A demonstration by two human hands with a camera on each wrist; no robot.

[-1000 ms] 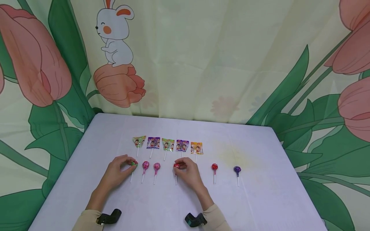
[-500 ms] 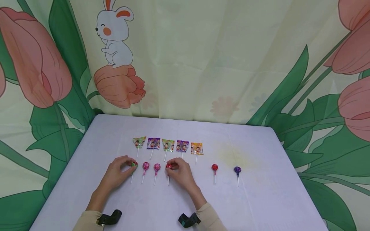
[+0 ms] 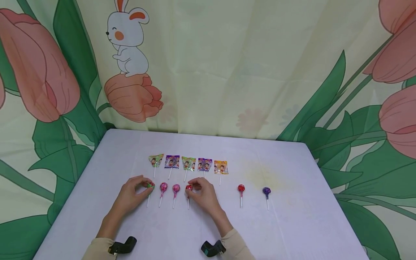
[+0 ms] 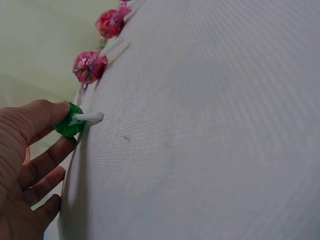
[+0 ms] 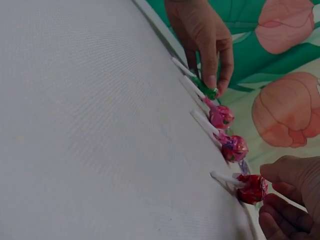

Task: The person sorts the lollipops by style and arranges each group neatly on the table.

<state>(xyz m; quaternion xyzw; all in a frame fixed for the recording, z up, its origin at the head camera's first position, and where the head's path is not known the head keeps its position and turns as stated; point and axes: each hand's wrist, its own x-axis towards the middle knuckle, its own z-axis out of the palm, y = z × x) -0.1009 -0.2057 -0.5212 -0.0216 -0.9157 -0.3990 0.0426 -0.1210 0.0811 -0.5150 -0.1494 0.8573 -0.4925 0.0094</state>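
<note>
At the left end of the near row, my left hand (image 3: 134, 191) pinches a green lollipop (image 4: 70, 121) by its wrapped head between thumb and fingers. My right hand (image 3: 204, 195) pinches a red lollipop (image 5: 251, 189) by its head, its white stick pointing toward me. Between the hands lie two pink lollipops, one (image 3: 163, 187) nearer the left hand and the other (image 3: 176, 188) nearer the right. Further right on the table are another red lollipop (image 3: 241, 188) and a purple lollipop (image 3: 267, 191), both apart from the hands.
Behind the near row, several flat-wrapped lollipops lie side by side, from a green one (image 3: 156, 160) at left to an orange one (image 3: 221, 167) at right. A white cloth covers the table (image 3: 292, 231). A printed curtain (image 3: 221, 72) hangs behind its far edge.
My right hand has moved left with the red lollipop, bringing it beside the pink ones, and then stays nearly still. My left hand has kept its place on the green lollipop.
</note>
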